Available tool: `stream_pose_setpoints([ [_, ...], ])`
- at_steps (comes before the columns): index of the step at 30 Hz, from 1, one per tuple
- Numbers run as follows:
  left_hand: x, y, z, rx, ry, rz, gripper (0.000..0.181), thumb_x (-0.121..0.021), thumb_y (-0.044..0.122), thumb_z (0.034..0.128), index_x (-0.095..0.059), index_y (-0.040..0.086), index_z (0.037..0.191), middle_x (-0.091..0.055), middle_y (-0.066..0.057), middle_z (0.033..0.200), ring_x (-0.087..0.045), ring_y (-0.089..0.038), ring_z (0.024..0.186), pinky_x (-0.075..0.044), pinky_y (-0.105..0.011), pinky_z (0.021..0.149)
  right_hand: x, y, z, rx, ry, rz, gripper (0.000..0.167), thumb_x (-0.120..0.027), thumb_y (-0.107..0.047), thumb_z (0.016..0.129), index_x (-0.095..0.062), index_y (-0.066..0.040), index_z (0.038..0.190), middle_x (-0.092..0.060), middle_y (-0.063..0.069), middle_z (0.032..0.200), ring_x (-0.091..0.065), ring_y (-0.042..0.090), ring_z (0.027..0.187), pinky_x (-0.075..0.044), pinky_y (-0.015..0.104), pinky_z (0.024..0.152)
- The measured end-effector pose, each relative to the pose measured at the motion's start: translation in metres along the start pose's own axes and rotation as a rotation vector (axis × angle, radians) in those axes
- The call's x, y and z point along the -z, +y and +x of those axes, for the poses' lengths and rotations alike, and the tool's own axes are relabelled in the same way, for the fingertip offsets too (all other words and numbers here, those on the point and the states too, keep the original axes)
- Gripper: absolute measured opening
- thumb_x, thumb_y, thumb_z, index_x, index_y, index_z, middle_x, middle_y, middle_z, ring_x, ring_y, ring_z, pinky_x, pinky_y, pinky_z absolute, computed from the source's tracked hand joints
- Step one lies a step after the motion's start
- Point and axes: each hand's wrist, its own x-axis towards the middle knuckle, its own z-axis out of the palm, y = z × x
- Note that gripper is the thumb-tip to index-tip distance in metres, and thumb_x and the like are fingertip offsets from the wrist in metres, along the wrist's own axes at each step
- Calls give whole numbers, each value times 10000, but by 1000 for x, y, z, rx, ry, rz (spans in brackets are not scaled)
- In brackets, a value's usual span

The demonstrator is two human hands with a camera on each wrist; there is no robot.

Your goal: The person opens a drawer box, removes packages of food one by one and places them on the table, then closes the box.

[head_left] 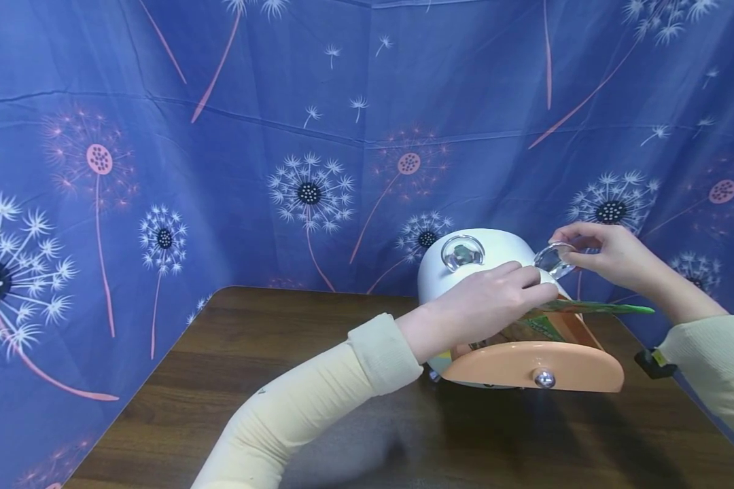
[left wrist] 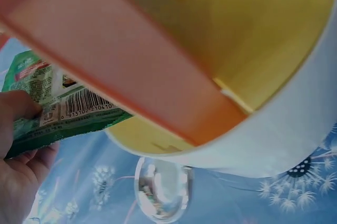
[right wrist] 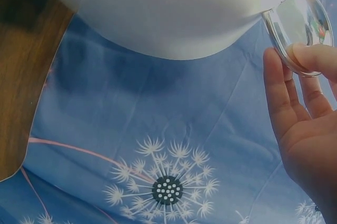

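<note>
Head view: at the right of the frame, a white rounded container (head_left: pixel 508 244) with an orange curved drawer (head_left: pixel 529 363) stands on a brown wood-grain table (head_left: pixel 269 326). The left hand (head_left: pixel 486 302), right of centre, reaches across it, fingers bent downward and close together, pinching a flat green printed packet (head_left: pixel 605 308) that lies above the drawer's opening. The left wrist view shows this grip at the left edge: thumb on the packet's printed face beside a barcode, other fingers behind it, with part of the packet hidden by the orange drawer.

The right hand (head_left: pixel 605 255), at the right of the head view, pinches the rim of a round shiny chrome disc (head_left: pixel 550 257) on the container's side. At the right edge of the right wrist view, its thumb presses the disc's lower rim; the fingers extend behind, slightly spread. A matching chrome disc (head_left: pixel 462 252) sits at the container's upper left.
</note>
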Motion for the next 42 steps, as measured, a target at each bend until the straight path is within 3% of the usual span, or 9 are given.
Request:
stream_pose_setpoints([
  [3,6,5,0,-9,30,-3,296,-477,128,970,-548,196,1249,-566,44,1098,-544,-79,1025,-419,-128,885,0,0,-1,-9,-19,-1,310,-634,-276,895,-603,-140,1173,-600,93,1166,-457,-179,813,-507,421,704],
  [5,9,8,0,-17,48,5,286,-455,110,972,-559,190,1227,-568,44,1068,-550,-76,999,-412,-119,869,1,0,-1,-11,-29,1,326,-626,-285,900,-593,-137,1189,-589,140,1189,-451,-182,818,-506,434,708],
  [12,20,17,1,-9,85,52,272,-432,95,975,-568,178,1196,-583,46,1089,-570,-78,1005,-408,-128,909,1,0,-2,11,-19,5,312,-632,-261,898,-601,-136,1182,-586,109,1169,-456,-167,838,-470,215,621],
  [19,29,21,-2,20,143,50,274,-425,72,966,-574,171,1173,-586,38,1055,-575,-78,961,-439,-129,848,0,1,-2,37,1,1,283,-635,-232,896,-616,-139,1162,-589,76,1125,-472,-152,835,-469,207,624],
  [26,37,19,-7,33,257,5,261,-410,48,962,-597,154,1109,-599,19,987,-581,-93,865,-469,-149,783,-1,3,1,38,-6,-5,282,-633,-220,897,-615,-110,1156,-591,137,1141,-456,-163,818,-492,264,643],
  [30,42,17,-10,35,278,-31,253,-411,44,959,-601,140,1096,-598,0,961,-565,-104,826,-460,-149,748,-1,3,2,28,-14,-5,291,-629,-229,899,-610,-103,1161,-594,144,1146,-451,-166,814,-486,301,684],
  [33,45,15,-13,46,283,-51,242,-422,35,955,-599,135,1088,-595,-6,969,-559,-108,835,-451,-150,737,0,2,1,19,-15,7,298,-636,-220,895,-605,-100,1166,-593,148,1146,-460,-152,816,-475,250,663],
  [37,48,12,-17,54,297,-15,236,-421,29,951,-605,125,1063,-580,-3,944,-549,-108,827,-433,-152,739,-1,1,0,7,-12,37,302,-644,-211,890,-605,-97,1167,-592,144,1132,-484,-123,814,-493,229,605],
  [42,51,7,-24,63,339,56,243,-425,36,937,-631,130,1026,-579,7,915,-552,-99,832,-426,-142,756,-3,2,1,10,12,37,285,-651,-220,885,-627,-100,1142,-615,123,1107,-509,-108,812,-467,208,639],
])
